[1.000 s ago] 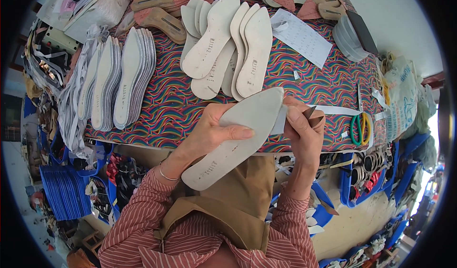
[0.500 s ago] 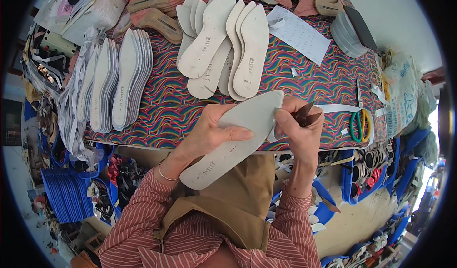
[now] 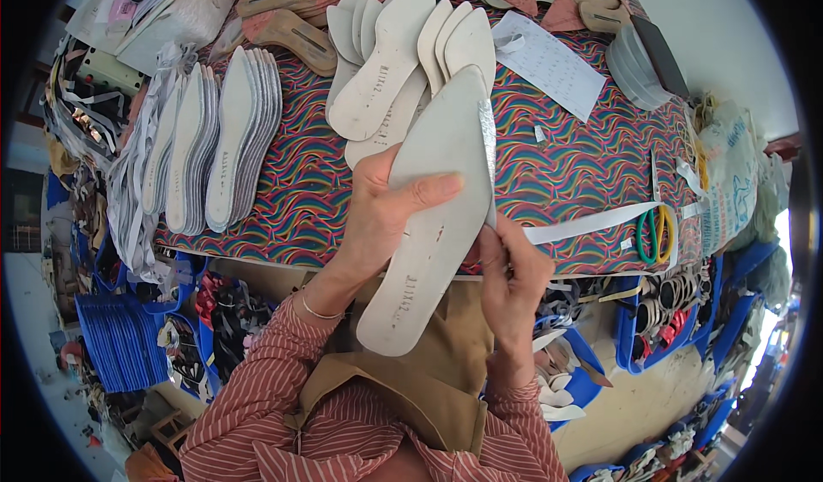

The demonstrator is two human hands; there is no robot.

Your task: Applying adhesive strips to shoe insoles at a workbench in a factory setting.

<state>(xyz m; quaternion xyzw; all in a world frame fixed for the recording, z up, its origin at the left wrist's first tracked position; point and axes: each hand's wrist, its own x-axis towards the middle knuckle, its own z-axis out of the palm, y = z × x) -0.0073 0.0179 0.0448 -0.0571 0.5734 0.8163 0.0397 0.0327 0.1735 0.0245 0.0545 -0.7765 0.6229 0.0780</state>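
Note:
My left hand (image 3: 375, 218) grips a white, pointed shoe insole (image 3: 422, 276) from its left side, thumb lying across the top face. The toe points away from me. Along the right edge of the toe runs a shiny, silvery-white strip of tape (image 3: 487, 135). Fingers and thumb of my right hand (image 3: 517, 268) are pinched together at the lower end of that strip, against the insole's edge. Just beyond the insole lies a fanned pile of similar insoles (image 3: 377, 88), partly covered by the held one.
Stacked insoles (image 3: 225, 165) stand at the table's left. A white ribbon (image 3: 591, 222) runs from behind my right hand toward scissors (image 3: 656, 233) with green and yellow handles. A printed sheet (image 3: 549, 66) and tape rolls (image 3: 630, 66) lie far right. Blue crates (image 3: 120, 341) flank the table below.
The insole has swung more upright, its toe moving away from me. My right hand has slid down along its right edge; the dark brown thing seen at that hand no longer shows.

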